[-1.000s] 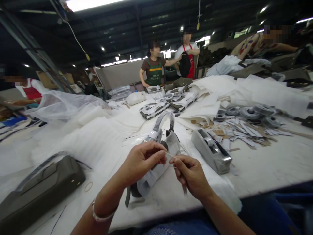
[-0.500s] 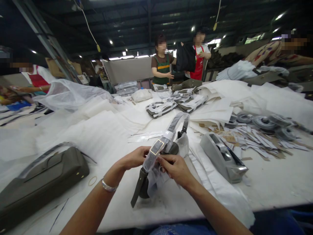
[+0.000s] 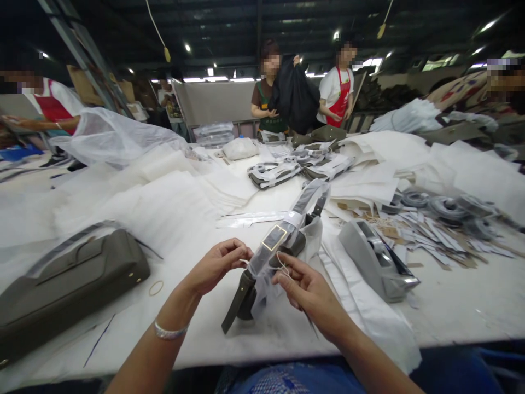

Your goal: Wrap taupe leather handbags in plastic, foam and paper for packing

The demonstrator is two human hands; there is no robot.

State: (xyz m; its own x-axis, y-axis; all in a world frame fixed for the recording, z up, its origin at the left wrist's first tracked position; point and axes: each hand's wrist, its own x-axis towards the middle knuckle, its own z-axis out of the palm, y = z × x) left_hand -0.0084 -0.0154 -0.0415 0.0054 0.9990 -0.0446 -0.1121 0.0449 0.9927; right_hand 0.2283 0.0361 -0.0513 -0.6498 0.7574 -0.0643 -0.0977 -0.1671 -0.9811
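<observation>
A dark olive handbag [image 3: 246,303] stands in front of me, partly wrapped in translucent film. Its strap, also under film, arches over it and carries a gold rectangular buckle [image 3: 274,238]. At the right side of the strap, my right hand [image 3: 307,287] pinches a thin white cord [image 3: 282,264] whose loop shows above the fingertips. My left hand [image 3: 223,265] is at the strap's left side, thumb and fingertips pressed together; what they pinch is too small to make out. A thin dark tip pokes out below my right hand.
To the left lies another olive bag [image 3: 82,273], beside a rubber band [image 3: 156,288]. A grey tape dispenser [image 3: 375,262] stands at right, near paper strips [image 3: 435,235]. White foam sheets [image 3: 172,210] and wrapped bags [image 3: 274,175] lie farther back. Co-workers stand beyond the table.
My hands have drawn apart, the left shifting left and off the buckle area. The white cord now shows in my right hand. Across the table, a co-worker has raised the black cloth item.
</observation>
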